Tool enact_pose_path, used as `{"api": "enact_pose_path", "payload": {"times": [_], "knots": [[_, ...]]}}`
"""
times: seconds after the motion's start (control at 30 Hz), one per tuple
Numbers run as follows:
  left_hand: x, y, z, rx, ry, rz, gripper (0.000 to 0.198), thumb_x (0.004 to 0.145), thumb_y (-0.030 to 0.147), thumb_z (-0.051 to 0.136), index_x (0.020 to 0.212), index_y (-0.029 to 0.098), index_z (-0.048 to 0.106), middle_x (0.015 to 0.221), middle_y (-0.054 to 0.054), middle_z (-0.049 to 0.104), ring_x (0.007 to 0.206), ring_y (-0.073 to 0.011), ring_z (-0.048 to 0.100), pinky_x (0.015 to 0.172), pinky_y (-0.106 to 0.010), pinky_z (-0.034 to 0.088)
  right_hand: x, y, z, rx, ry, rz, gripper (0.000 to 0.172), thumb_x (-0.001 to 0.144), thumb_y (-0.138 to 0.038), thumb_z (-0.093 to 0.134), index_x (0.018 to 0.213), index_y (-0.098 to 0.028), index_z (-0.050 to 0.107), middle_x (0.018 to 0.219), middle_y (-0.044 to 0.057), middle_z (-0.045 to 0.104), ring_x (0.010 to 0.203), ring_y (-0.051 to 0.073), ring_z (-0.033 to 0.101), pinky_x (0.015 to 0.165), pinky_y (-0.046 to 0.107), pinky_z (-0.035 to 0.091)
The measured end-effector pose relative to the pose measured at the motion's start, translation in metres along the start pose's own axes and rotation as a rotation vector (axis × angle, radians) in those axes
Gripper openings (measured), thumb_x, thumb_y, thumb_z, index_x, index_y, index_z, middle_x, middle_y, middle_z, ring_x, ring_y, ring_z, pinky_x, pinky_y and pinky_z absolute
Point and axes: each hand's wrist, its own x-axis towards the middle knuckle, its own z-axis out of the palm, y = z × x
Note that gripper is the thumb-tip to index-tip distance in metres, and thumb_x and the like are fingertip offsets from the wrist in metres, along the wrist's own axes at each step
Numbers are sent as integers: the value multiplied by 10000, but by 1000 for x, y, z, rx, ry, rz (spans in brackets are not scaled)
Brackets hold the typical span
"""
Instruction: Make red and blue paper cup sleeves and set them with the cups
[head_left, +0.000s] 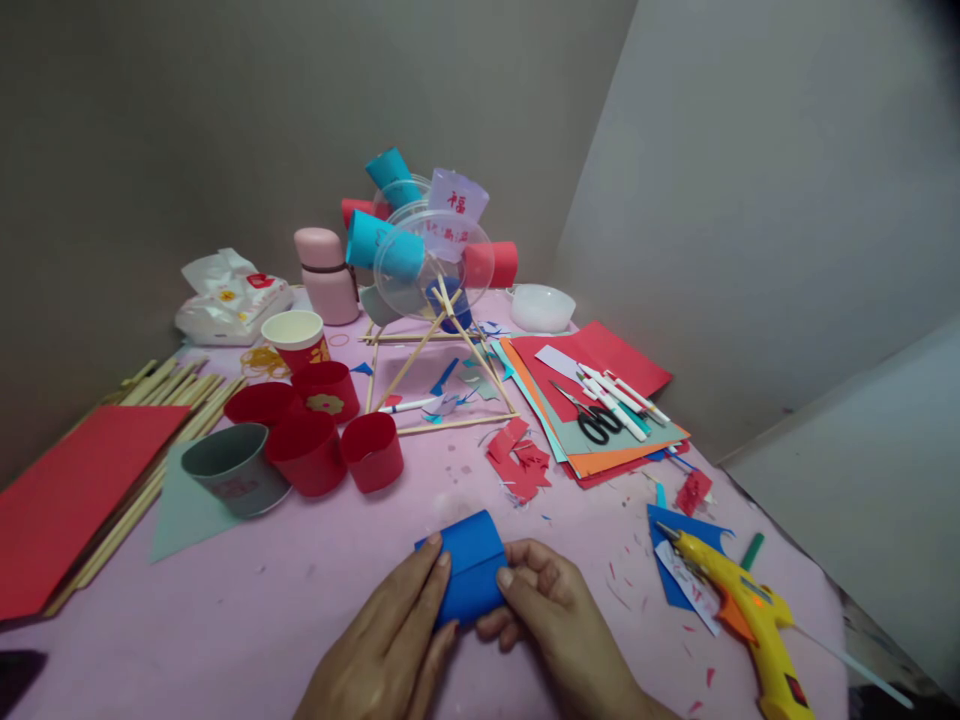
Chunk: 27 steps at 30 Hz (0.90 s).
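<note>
A blue paper tube [471,568], somewhat flattened with an overlapping seam along its top, lies between both hands near the front of the table. My left hand [386,635] holds the tube's left end, fingers together on its upper side. At the other end, my right hand [551,605] pinches the edge between thumb and curled fingers. To the right, a yellow glue gun [739,590] with an orange light rests on its side, its nozzle over a piece of blue paper [660,530]. Torn red paper scraps [520,462] lie beyond the tube.
Red paper cups [304,455] and a grey one [236,470] stand left. A stick frame [484,365] carries clear discs and coloured tubes at the back. Scissors [596,420] and markers lie on stacked paper. Sticks [150,470] lie left; a pink flask [328,280] stands behind.
</note>
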Motion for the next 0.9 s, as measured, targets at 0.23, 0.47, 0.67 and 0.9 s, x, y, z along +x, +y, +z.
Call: {"api": "enact_pose_path", "payload": {"times": [0.23,0.47,0.67,0.9], "knots": [[2,0,-3,-19,3,-7,370,900,288,441,1202,95,533,1208,-170,620,1094,-216,601,898,-272,509,1,2,0,12,-13,-6,405,690,-465,695,854,-113,581,485,-4,626,431,122,593,439,191,394],[1,1,-2,-46,-4,-40,403,880,321,480,1233,128,511,1240,-152,603,1093,-221,601,892,-281,518,0,-2,0,18,-18,-5,420,674,-481,704,832,-110,587,499,6,632,454,122,601,441,185,392],[3,2,-3,-17,4,-16,383,875,308,490,1181,83,545,1193,-187,625,1069,-232,616,896,-286,513,0,0,0,27,-4,-9,439,682,-514,689,827,-113,587,510,26,657,448,130,613,437,187,400],[4,5,-5,-51,-33,-21,408,869,290,506,1231,103,493,1226,-183,594,1095,-219,596,908,-283,498,1,1,-1,55,56,15,422,690,-534,673,720,-129,558,462,14,639,415,105,599,394,144,380]]}}
